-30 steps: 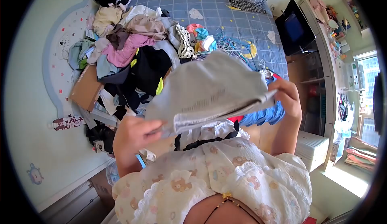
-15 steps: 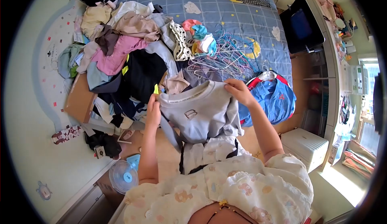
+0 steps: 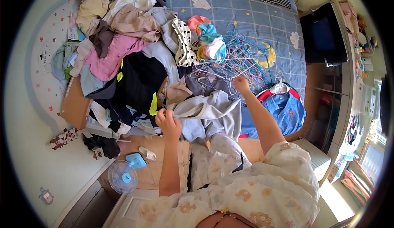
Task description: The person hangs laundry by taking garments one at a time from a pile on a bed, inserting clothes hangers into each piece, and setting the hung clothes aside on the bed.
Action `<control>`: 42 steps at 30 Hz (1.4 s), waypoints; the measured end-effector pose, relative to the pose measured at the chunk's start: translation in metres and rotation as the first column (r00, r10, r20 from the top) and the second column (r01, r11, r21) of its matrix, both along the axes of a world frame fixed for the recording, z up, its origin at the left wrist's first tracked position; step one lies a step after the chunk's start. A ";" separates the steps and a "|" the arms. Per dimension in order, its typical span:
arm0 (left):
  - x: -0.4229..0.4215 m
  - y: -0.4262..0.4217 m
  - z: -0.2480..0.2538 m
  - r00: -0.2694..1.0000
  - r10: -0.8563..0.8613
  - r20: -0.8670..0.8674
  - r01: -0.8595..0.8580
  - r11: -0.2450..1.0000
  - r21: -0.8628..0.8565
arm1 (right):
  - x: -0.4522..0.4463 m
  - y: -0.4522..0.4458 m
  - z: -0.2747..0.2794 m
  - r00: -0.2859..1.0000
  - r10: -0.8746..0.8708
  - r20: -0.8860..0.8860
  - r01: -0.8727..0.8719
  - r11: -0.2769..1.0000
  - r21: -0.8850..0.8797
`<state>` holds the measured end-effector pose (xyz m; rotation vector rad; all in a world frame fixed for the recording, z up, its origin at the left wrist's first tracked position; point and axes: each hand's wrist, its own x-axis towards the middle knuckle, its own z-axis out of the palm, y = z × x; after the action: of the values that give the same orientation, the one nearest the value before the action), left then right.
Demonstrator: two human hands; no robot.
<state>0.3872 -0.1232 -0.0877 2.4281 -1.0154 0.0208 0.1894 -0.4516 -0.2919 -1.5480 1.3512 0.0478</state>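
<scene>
A light grey sweatshirt (image 3: 207,115) lies loosely over the bed's edge and hangs down in front of me. My left hand (image 3: 168,124) is closed on its neckline at the left. Toward the back right, my right hand (image 3: 242,84) has its fingers closed at the front edge of a tangled heap of hangers (image 3: 242,53), where it grips a white hanger (image 3: 225,78). A blue jacket with red parts (image 3: 283,109), with a white hanger in its collar, lies to the right of this hand.
A large pile of mixed clothes (image 3: 123,51) covers the left of the blue checked bed (image 3: 262,18). A cardboard box (image 3: 76,103) stands at its left. On the floor are a fan (image 3: 123,177) and a slipper (image 3: 147,153). A white case (image 3: 316,158) stands at right.
The grey sweatshirt, held up by both hands before, now lies lowered on the bed's edge. My right hand has let go of it and moved to the hangers; the left still holds its neckline.
</scene>
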 end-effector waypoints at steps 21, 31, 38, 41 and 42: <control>-0.022 0.022 -0.049 0.814 0.380 -0.441 -0.509 0.832 -0.222 | -0.006 -0.061 -0.044 0.635 0.482 -0.604 -0.750 0.200 -0.630; -0.026 0.020 -0.040 0.589 0.341 -0.733 -0.737 0.598 -0.314 | -0.040 -0.030 0.094 0.771 0.555 -0.312 -0.560 0.358 -0.747; -0.012 0.001 0.015 0.742 0.149 -0.654 -0.512 0.755 -0.410 | -0.057 -0.010 0.163 0.846 0.509 -0.157 -0.515 0.706 -0.486; -0.015 0.000 0.034 0.776 0.091 -0.625 -0.383 0.854 -0.352 | -0.065 0.011 0.165 0.902 0.426 -0.076 -0.420 0.818 -0.393; -0.020 0.000 0.044 0.794 0.053 -0.606 -0.317 0.886 -0.338 | -0.068 0.025 0.147 0.924 0.377 0.065 -0.330 0.871 -0.364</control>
<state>0.3671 -0.1237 -0.0437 1.9224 -0.4188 -0.3787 0.1216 -0.4268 -0.1446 -2.0496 0.9878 -0.0714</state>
